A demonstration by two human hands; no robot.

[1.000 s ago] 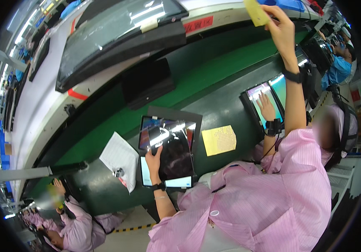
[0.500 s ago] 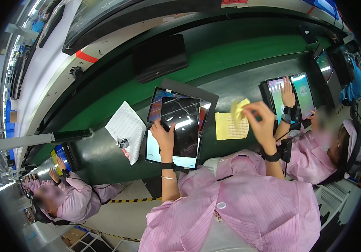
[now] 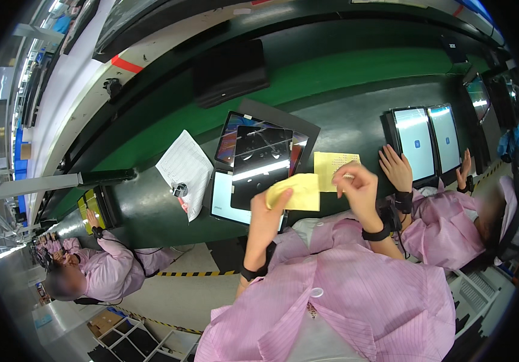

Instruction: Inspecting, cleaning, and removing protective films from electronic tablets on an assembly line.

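My left hand [image 3: 265, 216] is closed on a folded yellow sheet [image 3: 301, 192], thumb on top; whether it is cloth or paper I cannot tell. To its right, my right hand [image 3: 359, 188] has its fingers curled in a pinch around something small and pale that I cannot make out. Behind the right hand lies a yellow printed sheet [image 3: 332, 164] with rows of small marks. A dark, glossy tablet [image 3: 262, 148] lies beyond my left hand, across a tablet with a colourful screen [image 3: 230, 137] and one with a lit pale screen [image 3: 222, 194].
White papers [image 3: 181, 166] with a small metallic object [image 3: 180, 190] on them lie left of the tablets. A black device [image 3: 230, 72] rests at the back. On the right, a co-worker's hand [image 3: 396, 169] is beside two lit tablets [image 3: 415, 142]. Another co-worker [image 3: 114, 259] sits at left.
My left hand has left the dark tablet and come toward me. The yellow sheet has passed from my right hand to my left. The co-worker's tablets on the right changed to pale screens.
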